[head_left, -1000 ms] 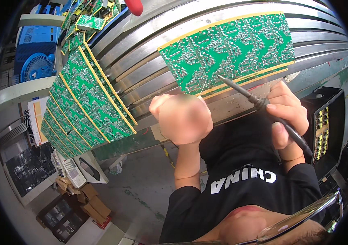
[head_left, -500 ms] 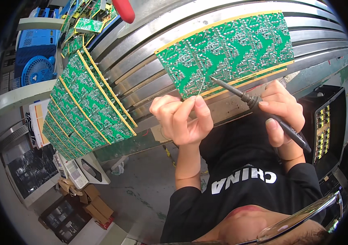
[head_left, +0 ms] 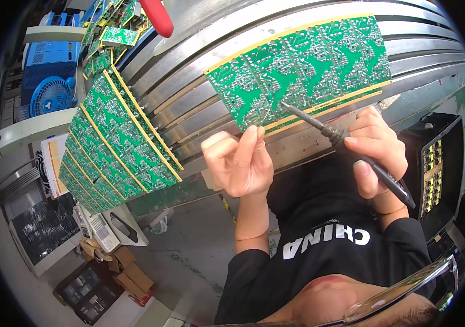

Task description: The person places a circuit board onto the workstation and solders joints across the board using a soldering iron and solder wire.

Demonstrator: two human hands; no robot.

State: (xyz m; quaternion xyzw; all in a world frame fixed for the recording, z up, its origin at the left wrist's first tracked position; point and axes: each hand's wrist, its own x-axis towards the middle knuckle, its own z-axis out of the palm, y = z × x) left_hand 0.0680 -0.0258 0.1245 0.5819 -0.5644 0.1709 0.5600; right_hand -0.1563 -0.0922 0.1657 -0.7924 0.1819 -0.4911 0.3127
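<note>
In front of me a green circuit board panel (head_left: 298,73) with yellow edge strips lies on metal rails, its solder side up. My right hand (head_left: 375,146) is closed round the black handle of a soldering iron (head_left: 319,128). The iron's tip rests at or just above the panel's near part; I cannot tell whether it touches. My left hand (head_left: 240,158) pinches a thin strand of solder wire (head_left: 267,116) between thumb and finger. That wire reaches toward the board, left of the iron's tip.
Several similar panels (head_left: 118,136) stand in a row at the left. Behind them are a pile of boards (head_left: 119,36), a blue fan (head_left: 52,96) and a red handle-like object (head_left: 157,17). A black box with yellow-and-dark parts (head_left: 433,169) is on the right.
My left hand has shifted slightly left, and its fingers have drawn closer together. The solder wire has moved left and lower with it. The soldering iron has barely moved.
</note>
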